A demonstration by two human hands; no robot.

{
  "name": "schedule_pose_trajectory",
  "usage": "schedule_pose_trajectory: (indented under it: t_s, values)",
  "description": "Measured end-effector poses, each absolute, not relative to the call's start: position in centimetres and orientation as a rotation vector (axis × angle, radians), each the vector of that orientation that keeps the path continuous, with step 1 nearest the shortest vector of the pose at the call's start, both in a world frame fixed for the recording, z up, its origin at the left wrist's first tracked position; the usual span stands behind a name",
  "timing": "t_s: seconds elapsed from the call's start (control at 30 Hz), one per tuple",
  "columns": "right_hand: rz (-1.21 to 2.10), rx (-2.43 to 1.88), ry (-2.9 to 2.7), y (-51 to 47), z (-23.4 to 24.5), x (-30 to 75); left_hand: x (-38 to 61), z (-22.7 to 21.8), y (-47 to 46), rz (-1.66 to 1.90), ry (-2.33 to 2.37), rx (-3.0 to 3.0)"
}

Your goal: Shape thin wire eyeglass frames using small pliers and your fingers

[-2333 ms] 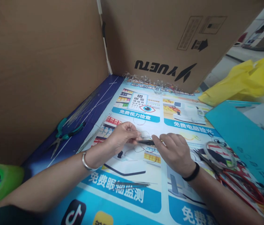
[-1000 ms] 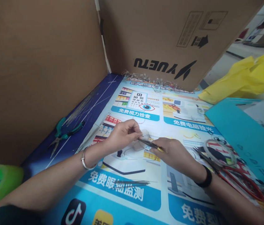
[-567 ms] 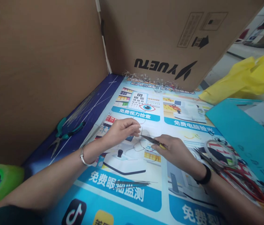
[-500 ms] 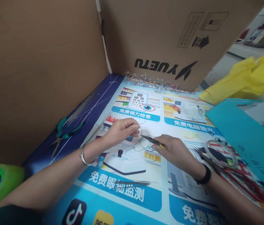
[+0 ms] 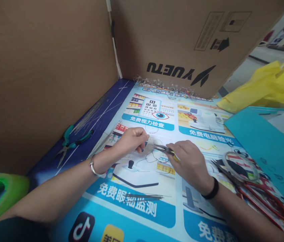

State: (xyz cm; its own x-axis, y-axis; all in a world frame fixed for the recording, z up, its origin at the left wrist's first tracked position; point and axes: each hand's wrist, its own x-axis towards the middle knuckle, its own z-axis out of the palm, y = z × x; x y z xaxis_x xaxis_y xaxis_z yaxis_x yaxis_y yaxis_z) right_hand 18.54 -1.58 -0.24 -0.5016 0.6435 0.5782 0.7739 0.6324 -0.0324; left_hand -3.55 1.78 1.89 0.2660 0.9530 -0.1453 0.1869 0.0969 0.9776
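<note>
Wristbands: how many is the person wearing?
2: a silver bangle on the left wrist and a black band on the right wrist. None seems hidden.

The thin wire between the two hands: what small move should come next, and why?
Probably grip the wire with the pliers and bend it slightly: the left hand pinches one end, and the right hand holds the tips at the loop.
</note>
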Motion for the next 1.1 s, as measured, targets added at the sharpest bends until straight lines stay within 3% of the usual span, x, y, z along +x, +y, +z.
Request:
schedule_pose_trajectory:
  t_s: [0.23,1.1]
  values:
    - [-0.763,-0.955,-2.440,-2.3,0.5,18.5,-2.5,2.6,0.8,0.759,1.191,1.278]
    - [-0.854,-0.878,-2.440,-2.4,0.5,18.5,-2.2,2.1,0.6,0.684,1.182,1.199]
